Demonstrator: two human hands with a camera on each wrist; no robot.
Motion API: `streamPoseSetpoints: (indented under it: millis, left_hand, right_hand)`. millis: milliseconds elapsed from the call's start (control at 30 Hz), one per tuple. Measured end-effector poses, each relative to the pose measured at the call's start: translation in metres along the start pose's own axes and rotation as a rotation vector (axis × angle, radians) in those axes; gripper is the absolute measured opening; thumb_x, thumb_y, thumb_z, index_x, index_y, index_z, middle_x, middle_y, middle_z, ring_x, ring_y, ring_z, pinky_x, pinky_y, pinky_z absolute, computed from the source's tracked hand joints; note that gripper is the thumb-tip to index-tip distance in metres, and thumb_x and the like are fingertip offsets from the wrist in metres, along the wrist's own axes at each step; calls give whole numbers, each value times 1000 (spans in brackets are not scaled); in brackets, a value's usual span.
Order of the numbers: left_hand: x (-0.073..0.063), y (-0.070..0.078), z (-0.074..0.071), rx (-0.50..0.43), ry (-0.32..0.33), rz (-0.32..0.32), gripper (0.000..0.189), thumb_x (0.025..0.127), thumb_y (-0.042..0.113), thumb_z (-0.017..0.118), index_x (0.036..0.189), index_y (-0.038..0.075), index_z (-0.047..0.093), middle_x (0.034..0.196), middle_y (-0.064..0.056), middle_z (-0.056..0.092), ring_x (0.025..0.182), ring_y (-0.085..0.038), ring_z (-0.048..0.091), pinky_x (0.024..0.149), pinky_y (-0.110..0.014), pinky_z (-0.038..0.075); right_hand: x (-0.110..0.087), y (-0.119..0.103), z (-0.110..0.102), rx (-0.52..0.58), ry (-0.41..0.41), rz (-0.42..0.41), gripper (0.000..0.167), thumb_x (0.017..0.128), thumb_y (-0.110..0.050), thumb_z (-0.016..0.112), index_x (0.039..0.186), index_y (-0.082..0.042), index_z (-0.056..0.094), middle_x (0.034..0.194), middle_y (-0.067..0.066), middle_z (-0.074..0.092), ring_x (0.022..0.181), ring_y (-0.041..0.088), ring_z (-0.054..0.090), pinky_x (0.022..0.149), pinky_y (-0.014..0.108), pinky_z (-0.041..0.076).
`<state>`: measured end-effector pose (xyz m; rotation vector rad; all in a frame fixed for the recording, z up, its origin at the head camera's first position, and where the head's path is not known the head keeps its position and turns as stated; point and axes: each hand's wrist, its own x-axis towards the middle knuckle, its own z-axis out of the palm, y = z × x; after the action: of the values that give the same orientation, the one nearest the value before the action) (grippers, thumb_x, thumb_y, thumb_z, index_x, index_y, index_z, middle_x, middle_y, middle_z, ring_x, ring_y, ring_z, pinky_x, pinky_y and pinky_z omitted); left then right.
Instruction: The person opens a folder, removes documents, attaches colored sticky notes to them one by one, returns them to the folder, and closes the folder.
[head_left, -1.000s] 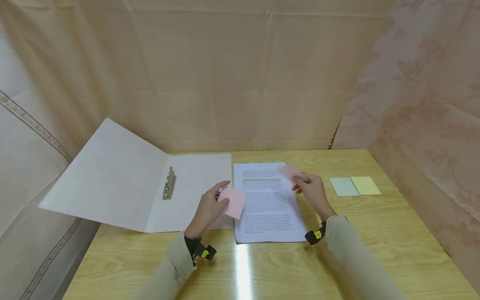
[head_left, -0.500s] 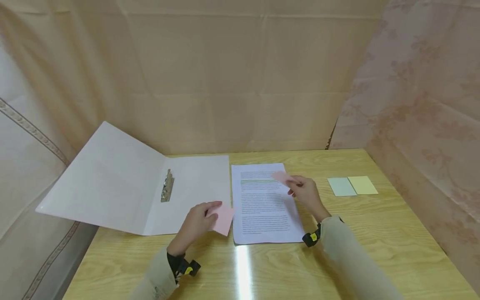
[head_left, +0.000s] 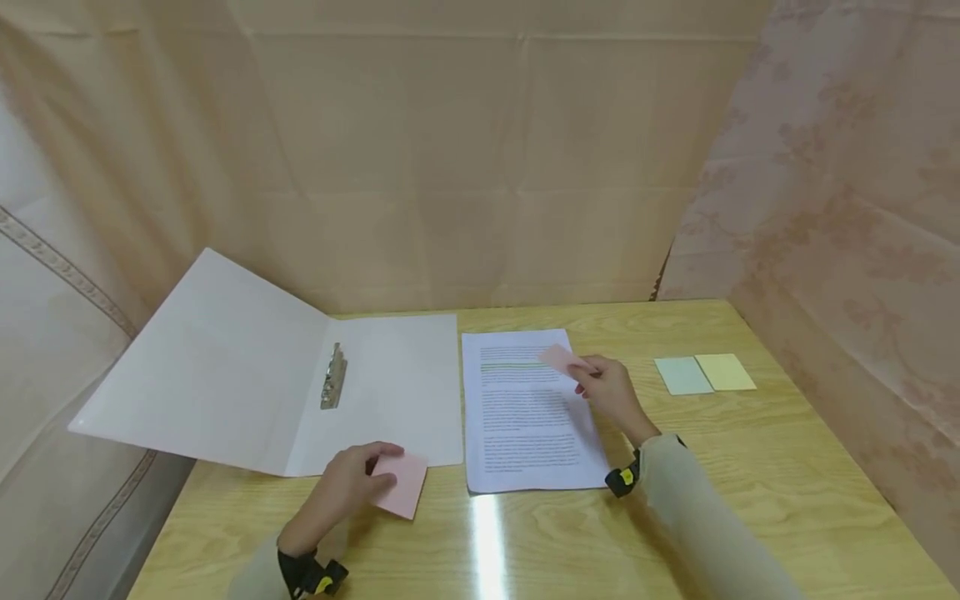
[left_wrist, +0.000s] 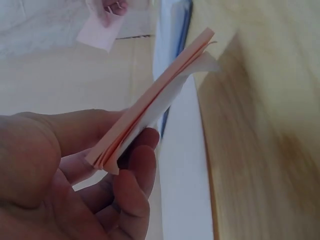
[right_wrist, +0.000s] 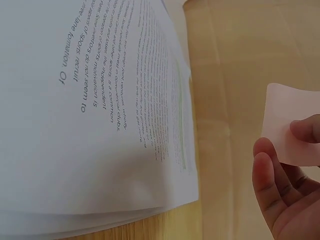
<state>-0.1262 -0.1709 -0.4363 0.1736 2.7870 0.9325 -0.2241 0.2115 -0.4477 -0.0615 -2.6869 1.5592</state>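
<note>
My left hand holds a pink sticky note pad between thumb and fingers, over the table near the folder's front edge. In the left wrist view the pad is seen edge-on, with a few sheets splayed at its underside. A single pink sticky note is pinched in my right hand, above the upper right of a stack of printed paper. Green highlighting marks a line of text near the top of that page. The right wrist view shows the note between thumb and fingers.
An open white lever-arch folder lies left of the papers, its cover tilted up and its metal clip bare. Pale green and yellow sticky note pads sit side by side at the right. Curtains surround the table.
My left hand has carried the pink pad left and toward the table's front, away from the papers. My right hand has shifted slightly, still pinching the pink note.
</note>
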Motion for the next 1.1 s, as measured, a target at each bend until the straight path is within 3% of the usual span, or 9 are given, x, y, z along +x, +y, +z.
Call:
streamPoseSetpoints:
  millis: [133,233,367,467,633,767,900,1100]
  left_hand:
    - [-10,-13,-4,1,0,-21,31,81,4,74,111,12,71,109,-8,70,98,-22,61,84,-39,52]
    - [-17,-25,-7,3,0,-47,31,80,2,73,110,12,70,112,-11,69,101,-24,60,87,-44,51]
    - [-25,-41,-11,-4,-23,-113,31,80,1,73,108,14,70,98,-5,65,87,-18,52,78,-34,46]
    - [-32,-53,-18,4,-49,-160,32,79,2,74,108,15,69,99,-2,64,87,-17,51,77,-32,45]
    - [-39,-73,-38,55,-90,-220,39,77,4,76,114,11,66,107,-10,65,89,-20,58,75,-40,50]
    - [-42,-86,-48,125,-107,-245,43,74,4,78,114,6,63,103,-13,65,88,-22,58,76,-45,51]
    - [-47,-94,-48,179,-110,-258,44,72,5,79,113,4,61,95,-14,60,82,-23,54,73,-45,50]
    - [-52,-92,-44,255,-81,-278,43,74,7,78,112,3,59,101,-26,49,75,-27,51,65,-42,48]
  right_hand:
    - [1,1,2,-13,8,3,23,97,-18,60,108,0,69,97,23,65,69,19,58,63,26,49]
    - [2,3,3,-19,8,-8,22,96,-16,60,107,1,69,95,22,65,69,20,59,62,26,49]
    - [1,5,4,-21,2,-28,22,96,-14,60,108,2,69,93,25,66,66,18,59,61,25,50]
    - [0,5,3,-18,-12,-16,23,96,-14,60,110,2,69,93,26,67,66,17,60,61,25,50]
    - [1,5,0,-30,-34,13,25,98,-17,57,114,-1,68,93,22,68,69,17,60,63,26,49]
    - [1,4,-1,-24,-35,7,26,98,-17,57,115,0,68,97,25,68,72,19,61,63,26,50]
    - [1,5,0,-16,-42,1,26,98,-16,57,115,1,67,100,26,67,75,22,63,63,25,50]
    - [0,6,1,-34,-30,7,26,98,-17,57,115,0,67,98,24,67,73,21,61,64,27,49]
